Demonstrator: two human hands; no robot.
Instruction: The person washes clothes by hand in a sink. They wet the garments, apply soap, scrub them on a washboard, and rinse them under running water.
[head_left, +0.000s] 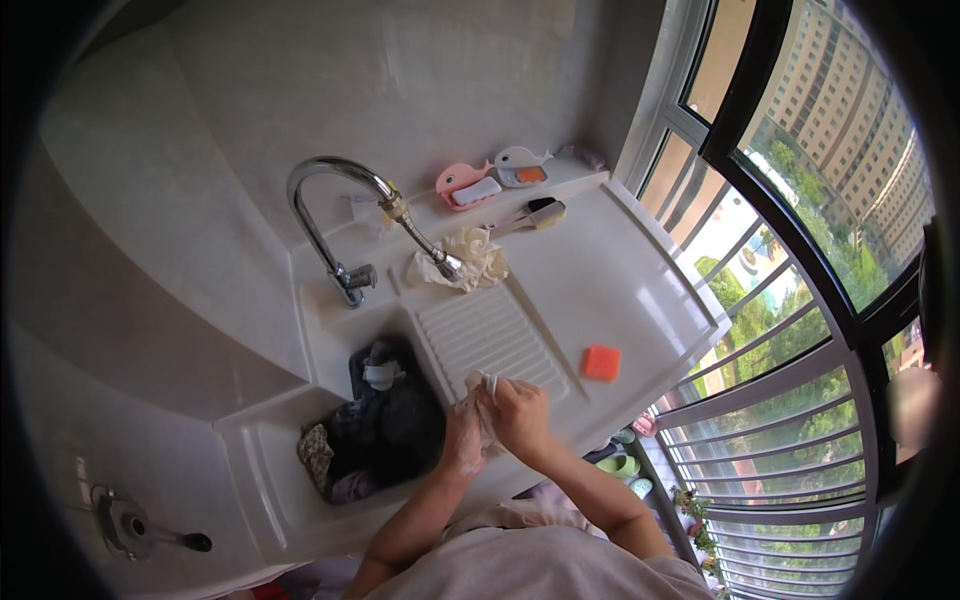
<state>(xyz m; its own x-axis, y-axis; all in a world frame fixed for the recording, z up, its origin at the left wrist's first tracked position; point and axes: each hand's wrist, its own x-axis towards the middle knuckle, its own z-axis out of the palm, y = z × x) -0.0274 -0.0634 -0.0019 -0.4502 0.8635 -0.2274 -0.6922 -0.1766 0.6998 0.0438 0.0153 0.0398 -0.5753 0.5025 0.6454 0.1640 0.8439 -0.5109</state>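
Both my hands meet over the front edge of the white washboard (484, 330) moulded into the laundry sink. My left hand (463, 435) has pale suds on its skin and grips one side of a small white cloth (487, 390). My right hand (517, 418) is closed on the same cloth from the other side. Most of the cloth is hidden by my fingers. Left of my hands, the sink basin (255, 487) holds dark clothes (390, 420) and a patterned cloth (316, 456). An orange-red bar of soap (601, 363) lies on the counter to the right.
A chrome gooseneck faucet (330, 169) arches over a crumpled cream cloth (480, 259). Behind it are scrub brushes (546, 214), a pink whale soap dish (454, 180) and a white whale soap dish (517, 161). Barred windows (780, 300) line the right. Green clogs (619, 466) rest below the counter.
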